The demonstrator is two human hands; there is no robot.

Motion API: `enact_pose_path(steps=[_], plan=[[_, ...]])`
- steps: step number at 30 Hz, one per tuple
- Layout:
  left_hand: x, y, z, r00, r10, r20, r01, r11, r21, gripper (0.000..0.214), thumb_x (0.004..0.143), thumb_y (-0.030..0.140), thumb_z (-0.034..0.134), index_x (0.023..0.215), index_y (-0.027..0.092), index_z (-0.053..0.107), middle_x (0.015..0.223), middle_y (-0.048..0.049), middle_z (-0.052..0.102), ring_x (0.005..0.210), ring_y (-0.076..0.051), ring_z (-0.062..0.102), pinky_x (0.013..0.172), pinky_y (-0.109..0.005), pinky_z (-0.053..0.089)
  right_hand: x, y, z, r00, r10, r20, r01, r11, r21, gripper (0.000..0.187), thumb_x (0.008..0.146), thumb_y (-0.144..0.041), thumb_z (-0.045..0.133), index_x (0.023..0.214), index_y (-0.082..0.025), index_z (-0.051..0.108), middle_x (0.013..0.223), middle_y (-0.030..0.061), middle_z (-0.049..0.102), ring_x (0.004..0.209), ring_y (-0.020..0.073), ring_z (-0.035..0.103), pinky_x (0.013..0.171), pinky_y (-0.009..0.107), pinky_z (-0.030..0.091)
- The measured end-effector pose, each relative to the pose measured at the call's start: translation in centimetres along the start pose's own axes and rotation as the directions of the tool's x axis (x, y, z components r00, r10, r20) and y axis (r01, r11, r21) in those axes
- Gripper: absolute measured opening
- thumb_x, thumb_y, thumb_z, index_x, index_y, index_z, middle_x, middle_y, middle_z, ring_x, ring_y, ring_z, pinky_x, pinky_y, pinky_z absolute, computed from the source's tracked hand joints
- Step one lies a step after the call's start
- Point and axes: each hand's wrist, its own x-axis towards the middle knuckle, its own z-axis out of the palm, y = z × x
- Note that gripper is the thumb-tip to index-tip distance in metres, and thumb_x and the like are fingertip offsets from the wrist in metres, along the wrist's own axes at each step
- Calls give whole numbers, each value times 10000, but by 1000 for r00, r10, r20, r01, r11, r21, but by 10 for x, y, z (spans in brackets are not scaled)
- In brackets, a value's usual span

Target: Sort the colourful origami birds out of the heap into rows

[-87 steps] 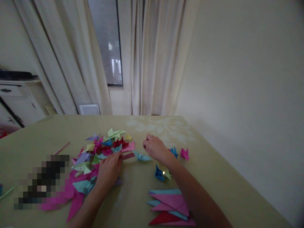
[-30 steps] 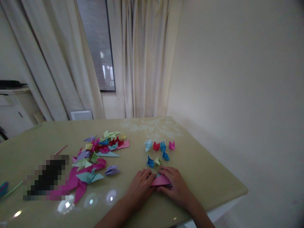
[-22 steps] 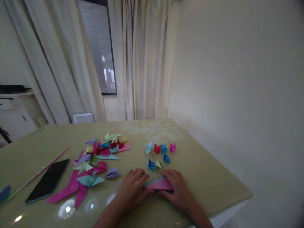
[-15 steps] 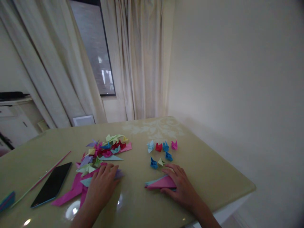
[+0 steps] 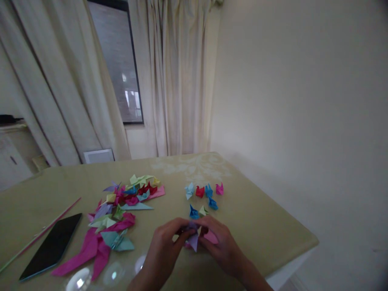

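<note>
Both my hands meet near the table's front edge. My left hand (image 5: 165,246) and my right hand (image 5: 220,244) pinch a small purple origami piece (image 5: 192,239) between their fingertips, just above a stack of folded pink and blue papers (image 5: 211,237) that my right hand partly hides. Beyond them sits a cluster of small folded figures (image 5: 203,196) in blue, red, pink and pale green. To the left lies a loose pile of coloured origami and paper scraps (image 5: 121,206).
A black phone (image 5: 50,246) lies at the left, beside a thin pink stick (image 5: 45,230). The olive table (image 5: 263,218) ends at its right edge close to a bare wall. Curtains and a window stand behind the table.
My left hand went to the pile on the left, took the purple origami piece, and brought it back beside my right hand over the pink stack. The camera view shifted slightly.
</note>
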Motion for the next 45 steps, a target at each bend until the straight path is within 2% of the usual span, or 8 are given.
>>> enact_pose_path(steps=[8, 13, 21, 29, 33, 36, 41, 45], plan=[[-7, -29, -37, 992, 27, -127, 12, 956, 294, 290, 1026, 356, 531, 1231, 284, 724, 1176, -63, 796, 1054, -229, 757, 946, -346, 607, 39, 35, -22, 968, -36, -248, 14, 996, -89, 263, 1031, -461, 634, 1045, -236, 768, 919, 57, 759, 798, 203, 690, 753, 306, 550], [-39, -96, -109, 955, -193, -225, 296, 669, 682, 398, 901, 429, 604, 1214, 227, 745, 1243, -140, 748, 1161, -385, 681, 1023, -556, 545, 55, 132, -100, 770, 171, -615, -342, 924, -172, 576, 882, -740, 611, 998, -189, 733, 904, 105, 746, 685, 218, 652, 634, 335, 530], [-31, -103, -120, 900, -352, -258, 426, 838, 342, 307, 855, 449, 589, 995, 255, 780, 929, -60, 816, 857, -278, 755, 802, -388, 591, 24, 202, -116, 709, 364, -604, -546, 826, -143, 472, 789, -651, 604, 928, -215, 723, 894, 112, 769, 674, 245, 682, 678, 394, 557], [15, -47, -71, 948, -272, -167, 246, 956, -159, 384, 873, 502, 684, 1099, 203, 769, 955, -65, 819, 844, -236, 763, 755, -329, 588, 33, 138, -89, 725, 142, -674, -433, 855, -286, 477, 839, -461, 638, 1204, -161, 703, 1161, 181, 644, 875, 278, 618, 836, 456, 541], [29, -29, -47, 976, -215, -34, 206, 961, -183, 247, 872, 431, 715, 957, 205, 767, 881, -48, 810, 806, -215, 752, 752, -306, 565, 42, 54, -36, 961, 55, -270, -98, 984, -147, 301, 1033, -459, 560, 1104, -222, 731, 967, 72, 702, 818, 212, 627, 770, 335, 519], [37, -12, -34, 988, -148, 33, 151, 983, -108, 168, 891, 374, 716, 864, 215, 766, 787, -17, 783, 737, -182, 707, 694, -270, 514, 56, 14, -1, 998, 62, 32, -63, 998, 14, 298, 1008, -484, 656, 1107, -218, 743, 973, 50, 734, 825, 195, 656, 748, 301, 513], [50, -18, -32, 998, -65, -4, 64, 998, -29, 225, 980, 387, 618, 938, 222, 766, 869, -27, 802, 808, -191, 718, 749, -279, 533, 80, 16, 9, 995, 81, 64, -84, 995, 56, 274, 986, -465, 684, 938, -204, 754, 783, 12, 706, 702, 169, 622, 641, 269, 466], [62, -69, -52, 986, -126, -107, 155, 930, 332, 278, 1040, 309, 486, 1131, 200, 725, 1122, -86, 797, 1010, -223, 741, 912, -339, 565, 88, 54, -20, 976, 98, -196, -104, 994, -22, 232, 938, -435, 695, 931, -206, 723, 754, 4, 661, 647, 166, 599, 618, 277, 480]])
